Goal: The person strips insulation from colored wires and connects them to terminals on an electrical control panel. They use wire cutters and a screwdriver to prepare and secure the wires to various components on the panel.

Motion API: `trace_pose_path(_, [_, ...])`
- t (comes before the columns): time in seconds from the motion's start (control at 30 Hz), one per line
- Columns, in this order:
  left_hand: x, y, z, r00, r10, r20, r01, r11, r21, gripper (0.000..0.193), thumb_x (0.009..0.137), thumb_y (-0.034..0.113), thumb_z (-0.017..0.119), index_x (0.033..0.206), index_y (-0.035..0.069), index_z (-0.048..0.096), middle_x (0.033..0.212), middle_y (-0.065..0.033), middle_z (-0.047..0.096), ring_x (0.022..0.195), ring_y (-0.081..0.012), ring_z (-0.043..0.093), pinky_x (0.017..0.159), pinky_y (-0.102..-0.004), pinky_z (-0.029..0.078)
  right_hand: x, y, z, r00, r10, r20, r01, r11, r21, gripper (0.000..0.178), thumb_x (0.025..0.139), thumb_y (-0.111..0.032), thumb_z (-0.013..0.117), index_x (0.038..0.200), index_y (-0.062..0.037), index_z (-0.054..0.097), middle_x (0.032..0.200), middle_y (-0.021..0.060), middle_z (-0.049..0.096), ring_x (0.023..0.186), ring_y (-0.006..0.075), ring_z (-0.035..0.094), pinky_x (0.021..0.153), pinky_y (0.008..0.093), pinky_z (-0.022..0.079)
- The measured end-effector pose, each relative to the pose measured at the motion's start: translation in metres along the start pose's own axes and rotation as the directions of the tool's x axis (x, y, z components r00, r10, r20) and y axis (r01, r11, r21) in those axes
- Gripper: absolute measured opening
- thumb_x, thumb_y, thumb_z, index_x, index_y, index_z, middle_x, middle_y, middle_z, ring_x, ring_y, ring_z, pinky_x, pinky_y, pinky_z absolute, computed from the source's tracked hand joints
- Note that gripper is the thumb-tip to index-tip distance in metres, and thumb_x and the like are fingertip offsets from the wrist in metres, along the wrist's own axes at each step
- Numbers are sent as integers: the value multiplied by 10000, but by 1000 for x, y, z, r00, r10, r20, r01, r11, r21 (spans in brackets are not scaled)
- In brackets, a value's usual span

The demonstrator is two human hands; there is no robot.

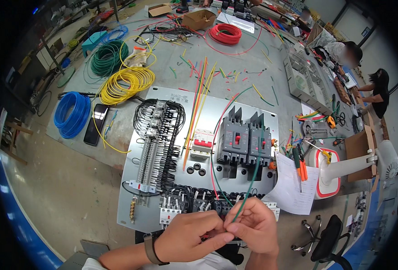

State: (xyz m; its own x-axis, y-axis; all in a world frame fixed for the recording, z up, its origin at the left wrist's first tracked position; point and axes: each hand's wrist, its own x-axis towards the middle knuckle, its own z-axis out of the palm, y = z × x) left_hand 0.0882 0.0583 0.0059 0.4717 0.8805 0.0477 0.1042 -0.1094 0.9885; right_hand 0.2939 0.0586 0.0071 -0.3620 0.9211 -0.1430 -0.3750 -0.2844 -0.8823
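Both hands meet low in the middle, over the near edge of a metal mounting panel (226, 98). My right hand (255, 227) pinches a green wire (248, 194), which rises from the fingers toward two dark moulded-case circuit breakers (235, 139). My left hand (190, 236), with a band at the wrist, is closed against the right fingertips; what lies between its fingers is hidden. Just beyond the hands is a row of contactors (169, 211) with black wiring. A small breaker with a red switch (202, 143) and a terminal strip (148, 162) are on the panel.
Coils of blue (72, 114), yellow (127, 85), green (109, 58) and red wire (225, 34) lie around the table. A phone (96, 125) is at the left edge. Right of the panel are printed sheets (293, 198), orange-handled tools (301, 166) and a white fan (327, 173). People work at the far right.
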Motion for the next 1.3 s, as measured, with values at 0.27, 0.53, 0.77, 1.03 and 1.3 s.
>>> trace_pose_path(0.27, [3,3,-1,984,178,25,-180,977,119,230,933,157,720,774,62,583,681,-66,486,554,-260,503,486,-373,370,-11,3,10,992,-100,-73,102,994,24,144,940,100,650,1046,44,572,1022,145,667,927,158,661,821,286,546])
trace_pose_path(0.53, [-6,16,3,984,163,67,-174,957,231,280,918,124,691,720,75,498,653,-62,464,519,-267,507,452,-387,367,-14,1,-2,985,-46,-168,42,999,-32,182,913,69,705,1055,23,602,972,108,685,883,154,683,803,273,557])
trace_pose_path(0.77, [-29,8,10,990,79,115,-85,995,51,300,950,136,655,729,64,465,649,-67,449,513,-273,496,462,-387,368,-1,-6,-31,966,-109,-233,103,994,-37,230,889,-5,754,1051,22,594,903,148,707,778,157,685,671,270,574])
trace_pose_path(1.03, [-48,9,6,981,51,189,-50,999,-10,326,975,164,621,721,63,443,640,-76,430,513,-277,482,470,-386,370,17,-22,-63,944,-182,-274,163,982,-92,227,894,-69,751,1036,-12,583,863,116,681,753,158,654,630,275,545])
trace_pose_path(1.3, [-70,7,-1,959,27,282,-39,999,37,340,970,163,620,708,64,426,634,-73,421,514,-273,492,464,-395,373,34,-43,-119,930,-170,-326,127,981,-150,201,924,-58,707,1087,-26,594,891,82,693,756,143,660,659,284,549])
